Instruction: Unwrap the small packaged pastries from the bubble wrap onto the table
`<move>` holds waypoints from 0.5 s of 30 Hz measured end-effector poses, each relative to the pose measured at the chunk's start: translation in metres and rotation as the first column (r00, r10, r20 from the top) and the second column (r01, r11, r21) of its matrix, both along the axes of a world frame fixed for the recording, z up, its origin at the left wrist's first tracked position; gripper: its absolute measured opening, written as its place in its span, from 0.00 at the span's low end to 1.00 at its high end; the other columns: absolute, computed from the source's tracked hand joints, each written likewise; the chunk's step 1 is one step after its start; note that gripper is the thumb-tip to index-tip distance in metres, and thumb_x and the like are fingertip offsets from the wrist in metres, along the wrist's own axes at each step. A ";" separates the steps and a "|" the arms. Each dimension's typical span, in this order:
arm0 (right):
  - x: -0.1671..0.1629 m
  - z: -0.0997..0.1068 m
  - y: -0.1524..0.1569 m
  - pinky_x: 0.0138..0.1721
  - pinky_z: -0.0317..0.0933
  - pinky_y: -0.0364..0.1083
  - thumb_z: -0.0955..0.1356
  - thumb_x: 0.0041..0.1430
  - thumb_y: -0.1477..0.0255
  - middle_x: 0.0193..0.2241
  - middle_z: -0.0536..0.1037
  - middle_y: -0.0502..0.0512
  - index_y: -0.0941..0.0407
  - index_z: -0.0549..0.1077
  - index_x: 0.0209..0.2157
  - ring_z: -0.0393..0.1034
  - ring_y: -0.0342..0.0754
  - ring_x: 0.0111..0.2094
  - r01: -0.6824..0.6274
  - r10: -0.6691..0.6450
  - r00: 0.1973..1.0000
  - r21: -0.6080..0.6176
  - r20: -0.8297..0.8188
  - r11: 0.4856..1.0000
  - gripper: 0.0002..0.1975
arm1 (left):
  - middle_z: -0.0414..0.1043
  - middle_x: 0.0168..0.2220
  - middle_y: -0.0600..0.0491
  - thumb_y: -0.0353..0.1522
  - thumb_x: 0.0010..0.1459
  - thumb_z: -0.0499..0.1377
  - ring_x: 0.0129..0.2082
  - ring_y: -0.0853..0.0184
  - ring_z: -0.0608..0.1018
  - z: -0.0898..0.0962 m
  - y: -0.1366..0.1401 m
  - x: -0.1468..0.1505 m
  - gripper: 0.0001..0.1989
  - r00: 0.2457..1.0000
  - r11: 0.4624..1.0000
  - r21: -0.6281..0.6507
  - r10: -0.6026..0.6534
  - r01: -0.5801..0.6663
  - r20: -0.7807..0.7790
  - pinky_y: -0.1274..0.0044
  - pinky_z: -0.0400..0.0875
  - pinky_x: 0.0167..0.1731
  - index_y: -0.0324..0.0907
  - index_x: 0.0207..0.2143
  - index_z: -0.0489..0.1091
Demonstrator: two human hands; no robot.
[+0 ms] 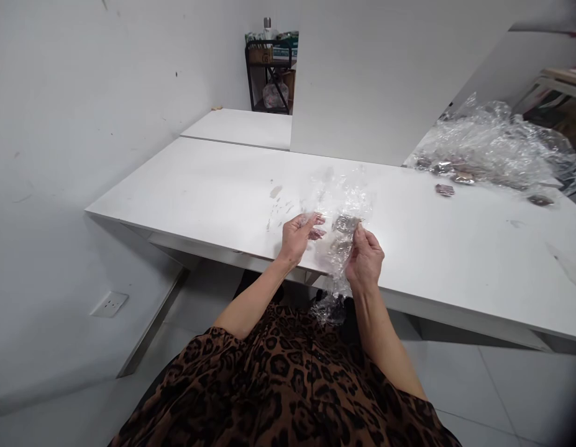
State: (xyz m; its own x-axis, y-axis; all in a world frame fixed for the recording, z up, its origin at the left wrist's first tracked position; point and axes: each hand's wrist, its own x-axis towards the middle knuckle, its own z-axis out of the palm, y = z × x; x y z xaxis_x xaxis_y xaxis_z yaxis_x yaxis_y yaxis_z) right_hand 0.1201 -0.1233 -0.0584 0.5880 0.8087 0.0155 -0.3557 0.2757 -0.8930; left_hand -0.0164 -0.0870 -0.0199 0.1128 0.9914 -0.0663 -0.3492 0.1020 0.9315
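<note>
Clear crinkly plastic wrap (340, 251) is stretched between my two hands near the table's front edge, and its lower end hangs over that edge. My left hand (297, 237) is closed on the left side of the plastic, with its fingers partly behind it. My right hand (365, 254) pinches the right side between thumb and fingers. A small dark, flattish item (344, 223) shows through the plastic beside my right fingertips; its kind cannot be made out.
A heap of clear plastic wrap (493, 143) with dark pieces lies at the right of the white table (176, 192). A small wrapped piece (445, 190) sits nearer. A tall white panel (362, 81) stands behind. At the back is a black shelf (269, 74).
</note>
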 end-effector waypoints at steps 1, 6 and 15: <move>0.003 -0.003 0.003 0.34 0.70 0.45 0.80 0.42 0.58 0.30 0.77 0.49 0.52 0.75 0.33 0.72 0.44 0.33 -0.020 0.018 0.998 -0.026 -0.057 0.999 0.19 | 0.79 0.34 0.52 0.43 0.59 0.65 0.26 0.75 0.77 0.001 0.001 -0.001 0.15 1.000 1.000 0.000 0.007 -0.007 0.013 0.80 0.68 0.30 0.40 0.36 0.76; 0.006 -0.004 0.005 0.35 0.71 0.44 0.79 0.43 0.51 0.38 0.78 0.53 0.52 0.74 0.38 0.73 0.45 0.36 -0.162 0.141 0.965 -0.076 -0.220 0.984 0.26 | 0.77 0.30 0.54 0.40 0.65 0.60 0.22 0.76 0.75 0.017 0.001 -0.005 0.12 0.999 1.000 -0.003 0.003 -0.003 0.042 0.81 0.62 0.22 0.40 0.35 0.70; -0.002 0.017 0.006 0.42 0.73 0.48 0.80 0.40 0.61 0.48 0.77 0.53 0.45 0.64 0.53 0.76 0.49 0.44 -0.467 0.458 0.884 -0.107 -0.093 0.878 0.39 | 0.78 0.39 0.51 0.42 0.69 0.55 0.28 0.76 0.74 0.061 0.008 0.004 0.14 0.989 0.995 -0.028 -0.093 0.097 0.116 0.82 0.64 0.26 0.42 0.37 0.69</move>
